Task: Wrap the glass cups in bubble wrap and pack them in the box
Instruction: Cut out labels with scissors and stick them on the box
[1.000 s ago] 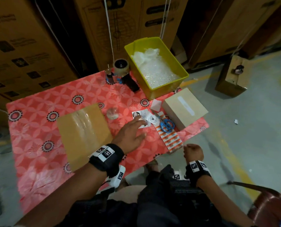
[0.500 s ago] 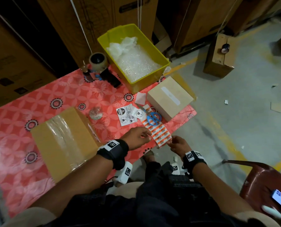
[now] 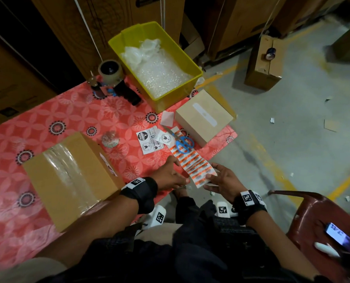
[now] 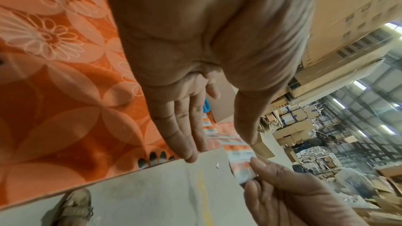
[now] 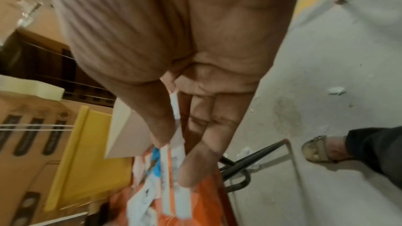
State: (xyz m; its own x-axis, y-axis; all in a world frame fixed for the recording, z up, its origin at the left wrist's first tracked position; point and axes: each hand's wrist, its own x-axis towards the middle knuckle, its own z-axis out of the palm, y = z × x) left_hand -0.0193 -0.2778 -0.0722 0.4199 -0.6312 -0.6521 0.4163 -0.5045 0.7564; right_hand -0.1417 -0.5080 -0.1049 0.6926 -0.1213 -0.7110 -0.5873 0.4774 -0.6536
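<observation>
A taped cardboard box (image 3: 68, 176) lies on the red flowered tablecloth (image 3: 47, 119) at the left. A small bubble-wrapped item (image 3: 110, 138) sits behind it. The yellow bin (image 3: 190, 64) at the back holds bubble wrap (image 3: 160, 72). A strip of orange labels (image 3: 194, 164) runs from the blue scissors (image 3: 183, 142) over the table's near edge. My right hand (image 3: 211, 176) pinches the strip's near end (image 4: 243, 169) between thumb and fingers (image 5: 163, 126). My left hand (image 3: 178, 172) hovers at the strip's left side with straight fingers (image 4: 185, 135), holding nothing.
Fragile stickers (image 3: 149, 141), a small closed carton (image 3: 203, 117) and a tape dispenser (image 3: 111, 78) share the table. A red chair (image 3: 313, 217) with a phone (image 3: 337, 235) stands at the right. A cardboard box (image 3: 264, 62) sits on the floor; large cartons line the back.
My left hand drew back from the fragile stickers to the label strip's left side. My right hand rose from the table edge and took the strip's near end. The head view shifted.
</observation>
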